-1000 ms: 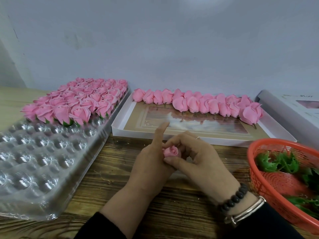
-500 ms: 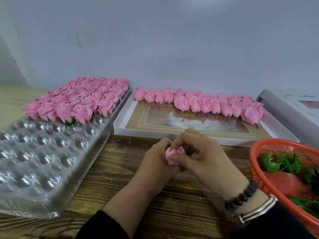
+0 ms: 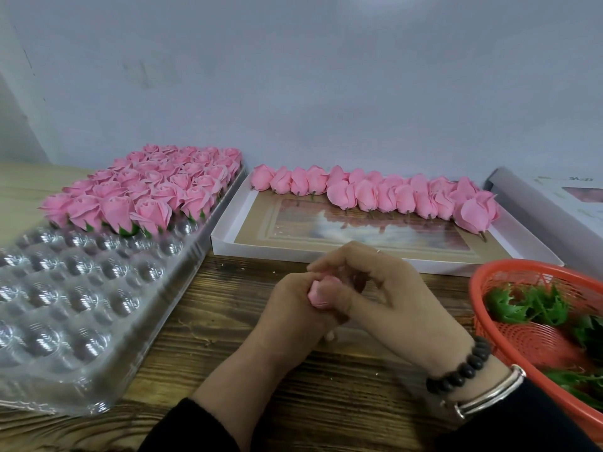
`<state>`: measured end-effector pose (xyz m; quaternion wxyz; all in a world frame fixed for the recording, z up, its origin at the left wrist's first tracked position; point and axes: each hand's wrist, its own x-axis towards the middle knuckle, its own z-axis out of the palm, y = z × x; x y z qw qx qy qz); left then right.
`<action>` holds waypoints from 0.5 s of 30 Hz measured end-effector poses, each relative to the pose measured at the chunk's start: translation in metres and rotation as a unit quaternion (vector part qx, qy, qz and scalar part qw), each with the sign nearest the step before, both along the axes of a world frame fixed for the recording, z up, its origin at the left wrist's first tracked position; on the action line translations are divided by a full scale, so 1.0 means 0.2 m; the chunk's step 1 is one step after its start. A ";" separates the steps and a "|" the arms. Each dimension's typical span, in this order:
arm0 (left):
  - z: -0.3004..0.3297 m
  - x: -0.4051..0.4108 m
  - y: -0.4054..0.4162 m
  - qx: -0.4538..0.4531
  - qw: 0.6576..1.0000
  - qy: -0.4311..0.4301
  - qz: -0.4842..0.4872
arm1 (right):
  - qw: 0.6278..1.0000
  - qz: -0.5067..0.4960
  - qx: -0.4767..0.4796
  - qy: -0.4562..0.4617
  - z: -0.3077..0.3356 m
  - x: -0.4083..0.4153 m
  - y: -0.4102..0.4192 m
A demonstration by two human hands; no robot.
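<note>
A: Rose point(image 3: 321, 295) where?
B: Between your hands. Your left hand point(image 3: 290, 308) grips it, your right hand point(image 3: 394, 295) pinches it with curled fingers; tray point(image 3: 81, 305) left of them, basket point(image 3: 477, 288) right.

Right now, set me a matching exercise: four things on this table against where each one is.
Things:
1 held rose
2 leaves
3 clear tray
4 row of roses

Places:
A in the basket
B on the table, far left
C in the white box
D between the left hand and right hand

Pairs: 1-D, 2-A, 3-B, 4-C.
</note>
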<state>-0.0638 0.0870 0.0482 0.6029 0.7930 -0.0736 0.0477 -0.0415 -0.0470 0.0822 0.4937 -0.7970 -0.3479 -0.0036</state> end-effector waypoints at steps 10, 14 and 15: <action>-0.01 -0.02 -0.08 0.072 0.995 -0.064 -0.027 | 0.990 -0.087 0.108 -0.015 -0.05 -0.04 0.11; -0.02 -0.04 -0.10 0.023 0.998 -0.059 -0.012 | 0.995 -0.088 0.030 -0.041 -0.07 -0.05 0.13; -0.03 -0.04 -0.09 0.022 0.998 -0.056 -0.013 | 0.995 -0.090 0.018 -0.039 -0.07 -0.05 0.13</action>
